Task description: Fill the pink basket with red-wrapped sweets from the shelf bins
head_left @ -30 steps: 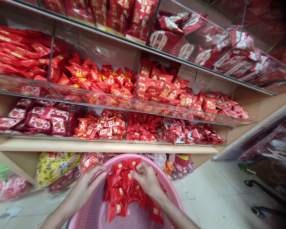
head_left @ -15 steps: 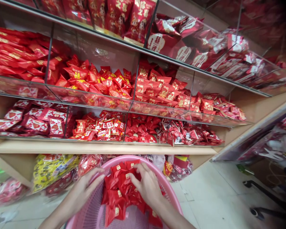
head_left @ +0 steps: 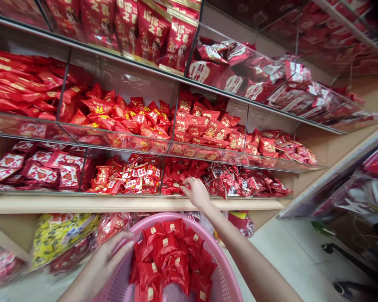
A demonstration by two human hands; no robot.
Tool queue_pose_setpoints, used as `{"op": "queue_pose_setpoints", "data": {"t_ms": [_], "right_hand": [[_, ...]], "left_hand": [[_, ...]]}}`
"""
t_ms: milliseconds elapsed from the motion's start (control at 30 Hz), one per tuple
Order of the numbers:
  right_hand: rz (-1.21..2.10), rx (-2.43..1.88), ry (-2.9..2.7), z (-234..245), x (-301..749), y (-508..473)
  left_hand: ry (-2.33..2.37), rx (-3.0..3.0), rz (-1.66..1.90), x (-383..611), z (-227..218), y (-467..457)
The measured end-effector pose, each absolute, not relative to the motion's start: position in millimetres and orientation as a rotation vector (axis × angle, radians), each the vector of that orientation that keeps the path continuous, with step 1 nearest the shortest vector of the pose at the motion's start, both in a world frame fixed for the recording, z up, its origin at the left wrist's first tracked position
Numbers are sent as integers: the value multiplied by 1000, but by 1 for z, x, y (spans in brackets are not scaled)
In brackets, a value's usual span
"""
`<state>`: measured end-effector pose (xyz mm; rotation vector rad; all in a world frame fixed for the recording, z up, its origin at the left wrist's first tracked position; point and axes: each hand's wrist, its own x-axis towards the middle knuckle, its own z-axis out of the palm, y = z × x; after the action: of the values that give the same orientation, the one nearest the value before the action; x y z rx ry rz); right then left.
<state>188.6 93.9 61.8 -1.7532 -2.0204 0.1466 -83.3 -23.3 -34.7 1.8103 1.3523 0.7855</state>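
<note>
A pink plastic basket (head_left: 227,268) sits low in front of me, holding a pile of red candy packets (head_left: 170,260) with small gold marks. My left hand (head_left: 108,258) grips the basket's left rim, fingers curled over it. My right hand (head_left: 195,192) reaches up into the lowest clear bin of plain red wrapped candies (head_left: 182,174), fingers curled down among them; I cannot make out whether they hold one.
Tiered clear acrylic bins (head_left: 208,153) full of red sweets fill the wooden shelf (head_left: 82,203). Large red bags (head_left: 151,29) stand on the top tier. Yellow and red bulk bags (head_left: 63,235) lie under the shelf. Pale tiled floor (head_left: 290,256) spreads to the right.
My right hand has left the packets in the basket and risen to the lower shelf bin. The view has tilted slightly. The left hand stays on the rim.
</note>
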Motion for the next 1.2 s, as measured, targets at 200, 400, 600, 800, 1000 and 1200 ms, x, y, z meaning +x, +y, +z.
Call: {"op": "queue_pose_setpoints", "data": {"t_ms": [200, 400, 600, 800, 1000, 1200], "right_hand": [[390, -1871, -2085, 46, 182, 139], [482, -1863, -2052, 34, 185, 151], [557, -1710, -1914, 30, 196, 144], [685, -1558, -1732, 31, 198, 139], [761, -1414, -1517, 60, 203, 114], [905, -1281, -1303, 59, 210, 35]], "left_hand": [[1378, 1808, 772, -86, -40, -24], [1380, 1813, 790, -85, -42, -22], [1398, 1836, 807, -85, -41, -21], [1399, 1912, 800, -84, -37, -23], [1558, 2166, 838, -87, -46, -22], [1429, 2423, 755, -85, -46, -26]]}}
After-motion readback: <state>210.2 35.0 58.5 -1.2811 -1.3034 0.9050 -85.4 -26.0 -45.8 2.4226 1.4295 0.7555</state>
